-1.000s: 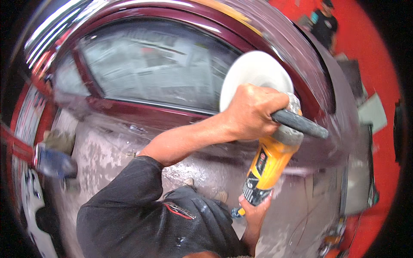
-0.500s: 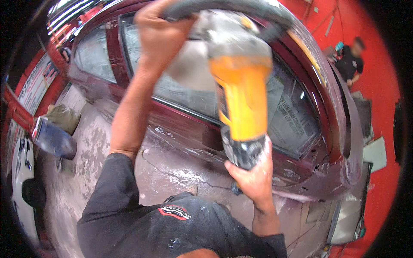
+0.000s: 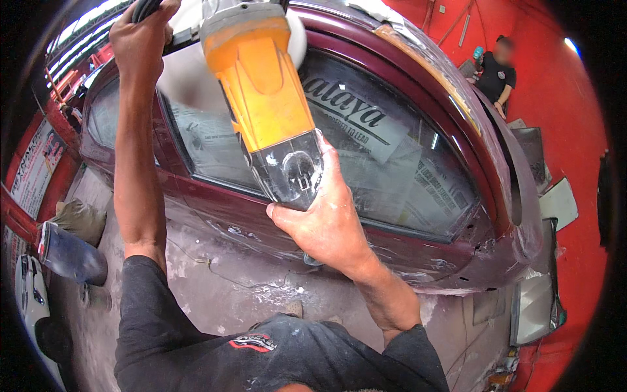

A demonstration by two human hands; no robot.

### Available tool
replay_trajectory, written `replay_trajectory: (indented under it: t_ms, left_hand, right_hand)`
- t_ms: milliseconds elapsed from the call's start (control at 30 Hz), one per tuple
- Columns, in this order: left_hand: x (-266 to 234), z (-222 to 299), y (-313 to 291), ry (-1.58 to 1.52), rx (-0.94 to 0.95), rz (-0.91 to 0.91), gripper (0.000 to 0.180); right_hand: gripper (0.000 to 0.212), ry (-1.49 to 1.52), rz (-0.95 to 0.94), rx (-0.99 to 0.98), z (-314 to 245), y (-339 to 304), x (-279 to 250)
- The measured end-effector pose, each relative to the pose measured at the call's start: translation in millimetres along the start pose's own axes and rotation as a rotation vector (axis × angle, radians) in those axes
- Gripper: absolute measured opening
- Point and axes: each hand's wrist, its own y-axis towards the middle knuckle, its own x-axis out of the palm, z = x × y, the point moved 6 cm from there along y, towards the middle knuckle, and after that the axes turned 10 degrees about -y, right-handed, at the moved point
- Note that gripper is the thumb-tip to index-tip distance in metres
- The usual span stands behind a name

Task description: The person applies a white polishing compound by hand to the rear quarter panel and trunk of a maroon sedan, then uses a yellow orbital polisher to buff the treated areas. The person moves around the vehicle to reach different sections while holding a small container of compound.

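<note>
Both my arms reach up along the side of a dark red car [image 3: 418,258], holding a yellow and black polisher [image 3: 264,91] with a round white pad. At the upper left, my left hand [image 3: 138,46] is wrapped around its black handle, partly cut off by the picture's edge. Lower down, my right hand [image 3: 330,222] grips the black rear end of the body, thumb on one side. The tool's head is up at the car's roof edge above the side windows. Whether the pad touches the paint is hidden. Printed paper covers the window [image 3: 392,176] from inside.
A dark blue drum [image 3: 72,251] and a filled sack [image 3: 81,219] stand at left, near a white car part [image 3: 31,294]. At the far right a person in black [image 3: 496,78] is by a red wall [image 3: 555,98]. Panels lean there. A thin cable [image 3: 215,264] lies on the stained floor.
The polisher has moved left and a little up along the car, both my hands going with it. More of the papered window shows now. Both hands keep their hold.
</note>
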Motion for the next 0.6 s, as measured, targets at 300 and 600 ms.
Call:
replay_trajectory:
  t_ms: [300, 600]
  left_hand:
    - [120, 43, -52, 0.131, -0.047, -0.144, 0.007]
    - [247, 62, -123, -0.096, -0.272, -0.345, 0.016]
  right_hand:
    - [0.094, 0.016, 0.187, 0.013, 17, -71, -54]
    - [0.094, 0.030, 0.336, 0.166, 49, -149, -129]
